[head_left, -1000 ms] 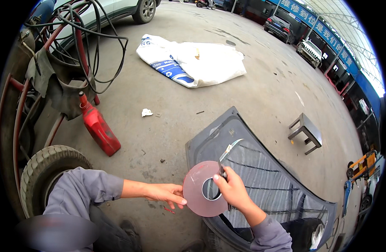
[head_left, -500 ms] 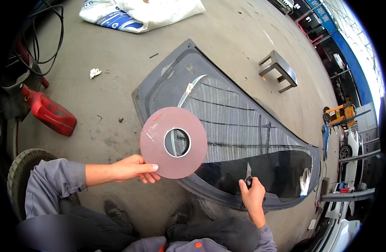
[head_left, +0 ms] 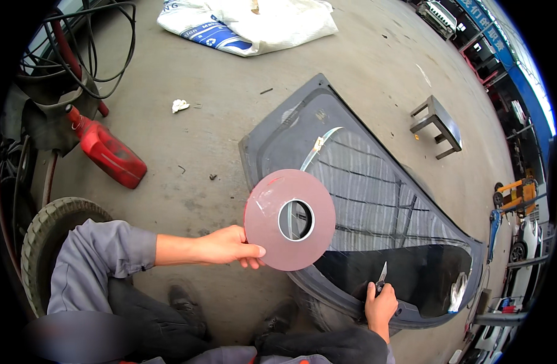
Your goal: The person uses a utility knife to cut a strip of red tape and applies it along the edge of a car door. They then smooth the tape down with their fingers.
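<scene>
My left hand point(head_left: 231, 246) grips the lower left edge of a large flat roll of reddish-brown tape point(head_left: 320, 238), thumb on its near face and fingers behind. The roll is held up over a dark grey vehicle panel with a window point(head_left: 345, 206), hiding part of it. In my right hand point(head_left: 381, 306), a utility knife point(head_left: 383, 271) points upward, its blade out, over the dark lower part of the glass. A curved clear strip with a small tag point(head_left: 318, 144) lies along the window's left edge. A white glove point(head_left: 458, 292) rests at the glass's right end.
A tyre point(head_left: 45, 252) stands by my left arm, with a red jug point(head_left: 113, 151) beyond it. Black cables point(head_left: 131, 45) hang at far left. Ahead lies a white and blue sack point(head_left: 254, 27); a small dark stool point(head_left: 439, 124) stands to the right. Vehicles line the right side.
The whole view has swung left, so the scene sits further right and lower. Both hands keep their holds, and the knife blade now leans slightly right instead of left.
</scene>
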{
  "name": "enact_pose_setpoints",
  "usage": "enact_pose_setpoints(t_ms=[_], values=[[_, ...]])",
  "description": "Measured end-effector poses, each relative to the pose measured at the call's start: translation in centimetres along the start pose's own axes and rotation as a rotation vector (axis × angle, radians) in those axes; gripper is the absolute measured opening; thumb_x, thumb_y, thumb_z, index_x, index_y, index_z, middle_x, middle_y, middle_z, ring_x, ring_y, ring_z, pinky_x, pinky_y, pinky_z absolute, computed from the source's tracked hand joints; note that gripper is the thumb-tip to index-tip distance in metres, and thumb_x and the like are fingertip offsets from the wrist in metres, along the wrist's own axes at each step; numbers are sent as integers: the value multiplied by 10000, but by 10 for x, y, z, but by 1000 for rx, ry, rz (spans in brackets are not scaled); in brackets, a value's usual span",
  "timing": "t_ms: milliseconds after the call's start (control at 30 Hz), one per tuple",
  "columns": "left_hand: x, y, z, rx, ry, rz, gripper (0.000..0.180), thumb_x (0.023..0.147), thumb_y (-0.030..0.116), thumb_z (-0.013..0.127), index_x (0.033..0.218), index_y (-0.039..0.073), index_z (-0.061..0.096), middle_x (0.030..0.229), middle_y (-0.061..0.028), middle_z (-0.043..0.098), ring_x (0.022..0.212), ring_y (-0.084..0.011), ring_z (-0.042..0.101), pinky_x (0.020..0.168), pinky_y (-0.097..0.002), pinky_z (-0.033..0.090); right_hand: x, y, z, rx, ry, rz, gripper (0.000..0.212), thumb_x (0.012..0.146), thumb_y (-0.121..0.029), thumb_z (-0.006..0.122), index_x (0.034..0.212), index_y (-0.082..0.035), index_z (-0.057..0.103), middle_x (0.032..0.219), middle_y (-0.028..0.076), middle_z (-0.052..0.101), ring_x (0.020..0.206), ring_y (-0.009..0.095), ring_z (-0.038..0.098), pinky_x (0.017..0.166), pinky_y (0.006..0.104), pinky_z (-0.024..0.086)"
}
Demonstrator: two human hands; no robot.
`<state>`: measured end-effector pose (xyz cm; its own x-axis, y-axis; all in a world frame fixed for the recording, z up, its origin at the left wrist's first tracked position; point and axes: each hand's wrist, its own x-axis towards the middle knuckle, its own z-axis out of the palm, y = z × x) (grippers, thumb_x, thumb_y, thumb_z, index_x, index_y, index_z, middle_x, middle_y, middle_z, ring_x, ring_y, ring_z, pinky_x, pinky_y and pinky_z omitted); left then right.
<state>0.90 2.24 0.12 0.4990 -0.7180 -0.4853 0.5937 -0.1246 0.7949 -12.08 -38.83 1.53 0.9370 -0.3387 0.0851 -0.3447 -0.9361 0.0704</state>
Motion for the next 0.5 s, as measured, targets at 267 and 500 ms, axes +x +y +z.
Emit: enact_pose_setpoints(t_ms=[267, 500], values=[[-15, 43, -5, 365, -94, 80, 301, 933, 285, 601, 1023, 8, 677, 838, -18, 639, 757, -111, 558, 691, -279, 462, 15, 5, -4, -78, -90, -73, 411, 846, -389, 671, 758, -13, 530, 750, 199, 599, 656, 413, 619, 595, 487, 491], [-4, 69, -2, 448, -285, 223, 267, 918, 245, 602, 991, -4, 663, 737, -13, 596, 682, -111, 509, 613, -312, 435, 42, -19, -37, -98, -67, -207, 416, 800, -391, 727, 843, -20, 546, 811, 153, 594, 705, 365, 616, 607, 458, 492]])
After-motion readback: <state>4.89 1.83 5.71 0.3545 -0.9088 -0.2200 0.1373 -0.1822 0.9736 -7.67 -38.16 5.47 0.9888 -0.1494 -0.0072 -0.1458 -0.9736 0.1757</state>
